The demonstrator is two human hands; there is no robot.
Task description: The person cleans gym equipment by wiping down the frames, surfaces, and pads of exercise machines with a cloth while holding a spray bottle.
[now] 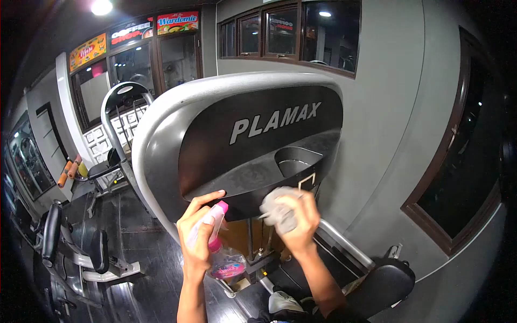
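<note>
My left hand [199, 231] is wrapped round the pink and white head of a clear spray bottle [228, 265], its index finger stretched toward the lower edge of the machine panel. A crumpled grey cloth [280, 209] is gripped in my right hand [303, 218], close to the panel's lower edge. Both hands are in front of a black and silver machine panel [258, 129] marked PLAMAX, which has a recessed ledge and a cup-shaped hollow [296, 161] at its right.
A black padded seat [382, 285] stands at the lower right. Other gym machines [102, 253] are on the left over a dark floor [145, 269]. A grey wall [388, 107] with a dark window rises on the right.
</note>
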